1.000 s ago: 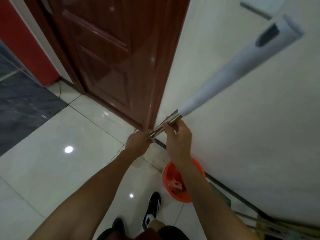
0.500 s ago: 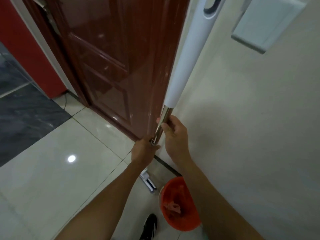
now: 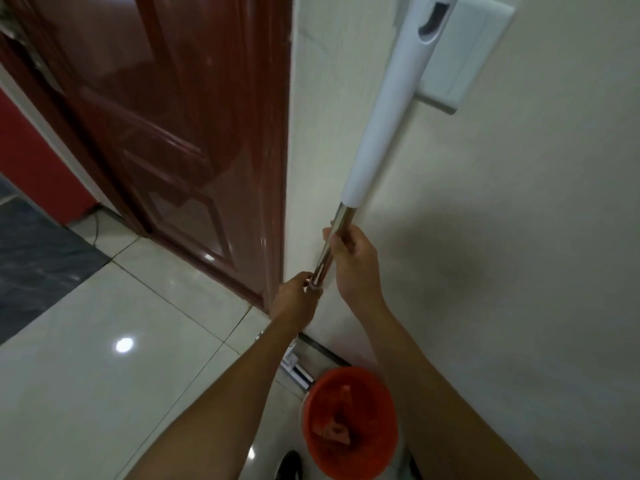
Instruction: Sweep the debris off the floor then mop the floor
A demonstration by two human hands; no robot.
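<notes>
Two hands grip your upright mop handle (image 3: 381,109).
Your left hand (image 3: 294,299) and right hand (image 3: 353,261) curl fingers around its metal shaft, above an orange bucket (image 3: 349,420).

Dim, soft-focus wide-angle view; lamp glare on floor tiles (image 3: 124,344), bowed edges.

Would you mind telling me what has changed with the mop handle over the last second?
The mop handle has swung from a steep lean toward the right to nearly upright beside the wall, its white grip now overlapping the wall panel. Both hands kept their hold on the metal shaft: the left hand lower, the right hand above. The orange bucket stayed put.
</notes>
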